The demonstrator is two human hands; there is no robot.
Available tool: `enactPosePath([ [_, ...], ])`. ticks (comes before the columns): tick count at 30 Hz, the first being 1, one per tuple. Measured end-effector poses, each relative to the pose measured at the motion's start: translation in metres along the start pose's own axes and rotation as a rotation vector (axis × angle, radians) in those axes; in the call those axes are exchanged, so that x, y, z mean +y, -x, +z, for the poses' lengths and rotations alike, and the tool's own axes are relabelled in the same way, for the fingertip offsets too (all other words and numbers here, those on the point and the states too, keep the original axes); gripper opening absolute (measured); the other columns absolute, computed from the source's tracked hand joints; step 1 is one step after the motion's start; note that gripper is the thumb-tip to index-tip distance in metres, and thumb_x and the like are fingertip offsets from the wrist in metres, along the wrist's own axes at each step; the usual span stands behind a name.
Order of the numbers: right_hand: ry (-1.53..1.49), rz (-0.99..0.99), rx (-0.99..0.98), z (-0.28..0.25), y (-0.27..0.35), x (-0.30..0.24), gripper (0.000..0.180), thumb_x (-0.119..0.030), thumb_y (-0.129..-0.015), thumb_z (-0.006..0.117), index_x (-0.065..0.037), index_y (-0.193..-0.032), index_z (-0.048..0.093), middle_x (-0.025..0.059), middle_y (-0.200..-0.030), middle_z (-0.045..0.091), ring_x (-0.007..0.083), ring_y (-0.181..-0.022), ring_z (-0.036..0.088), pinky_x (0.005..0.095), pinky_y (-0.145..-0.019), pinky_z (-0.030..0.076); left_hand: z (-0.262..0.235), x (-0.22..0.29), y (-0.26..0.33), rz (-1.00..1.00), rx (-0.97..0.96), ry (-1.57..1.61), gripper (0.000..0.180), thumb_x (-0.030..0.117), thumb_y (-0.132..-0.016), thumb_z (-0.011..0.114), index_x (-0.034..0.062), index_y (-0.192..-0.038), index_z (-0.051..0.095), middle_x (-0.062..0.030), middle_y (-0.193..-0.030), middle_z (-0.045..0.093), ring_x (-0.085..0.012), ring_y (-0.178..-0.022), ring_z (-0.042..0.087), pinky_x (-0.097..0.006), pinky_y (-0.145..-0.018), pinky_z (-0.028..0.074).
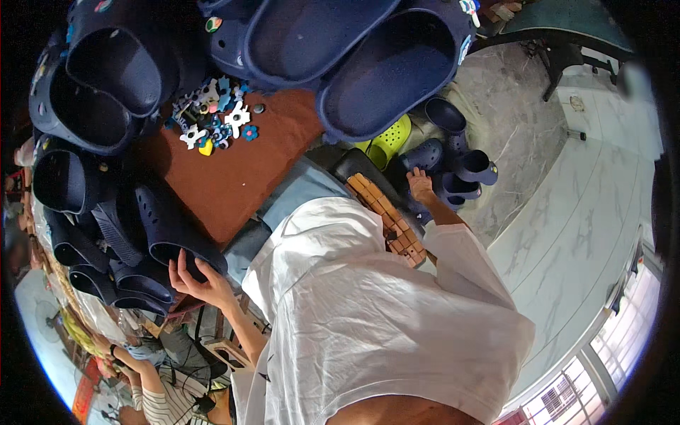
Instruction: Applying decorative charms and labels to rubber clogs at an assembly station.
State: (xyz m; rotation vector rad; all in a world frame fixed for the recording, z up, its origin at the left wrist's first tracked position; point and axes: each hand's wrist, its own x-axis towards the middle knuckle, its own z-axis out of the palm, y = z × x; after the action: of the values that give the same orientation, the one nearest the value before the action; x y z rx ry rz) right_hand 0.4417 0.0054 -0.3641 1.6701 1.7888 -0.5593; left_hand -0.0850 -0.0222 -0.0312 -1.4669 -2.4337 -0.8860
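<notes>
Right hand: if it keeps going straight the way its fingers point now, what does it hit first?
Most likely the navy clog on the floor just beyond the right hand; its fingertips look at or almost on it, though depth is unclear. The lime-green clog lies to the side.

A small shoe workshop. Navy clogs point(354, 64) pile at twelve o'clock beside loose charms point(216, 117) (bright, flower-shaped) on a brown table point(234, 177).
</notes>
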Motion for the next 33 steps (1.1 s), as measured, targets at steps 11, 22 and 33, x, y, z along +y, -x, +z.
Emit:
enactPosePath([
  [11,0.44,-0.029,-0.101,0.022,-0.078,0.001,0.031,-0.023,-0.09,0.054,-0.027,-0.121,0.06,0.0085,-0.123,0.048,0.0317,-0.11,0.051,0.0559,-0.083,0.044,-0.001,-0.008,0.004,0.035,-0.052,-0.092,0.03,0.02,-0.094,0.056,0.0062,-0.121,0.062,-0.016,-0.129,0.045,-0.0297,-0.122,0.041,-0.042,-0.102,0.032],
  [22,0.042,0.025,0.204,-0.076,-0.035,0.014,0.029,-0.022,-0.083,0.061,-0.014,-0.111,0.063,0.0144,-0.113,0.055,0.0276,-0.102,0.059,0.042,-0.078,0.051,-0.004,0.006,0.003,0.023,0.014,0.016,0.029,0.015,-0.095,0.054,0.0027,-0.121,0.06,-0.0169,-0.129,0.047,-0.03,-0.123,0.042,-0.042,-0.103,0.031],
  [33,-0.132,-0.324,0.28,-0.331,0.198,-0.041,0.035,-0.029,-0.082,0.068,-0.001,-0.101,0.056,0.0217,-0.097,0.059,0.0374,-0.088,0.063,0.0475,-0.074,0.051,0.018,0.128,0.015,0.463,-0.5,0.591,0.051,0.02,-0.074,0.075,0.0079,-0.121,0.06,-0.0214,-0.133,0.043,-0.0382,-0.126,0.04,-0.048,-0.105,0.032],
])
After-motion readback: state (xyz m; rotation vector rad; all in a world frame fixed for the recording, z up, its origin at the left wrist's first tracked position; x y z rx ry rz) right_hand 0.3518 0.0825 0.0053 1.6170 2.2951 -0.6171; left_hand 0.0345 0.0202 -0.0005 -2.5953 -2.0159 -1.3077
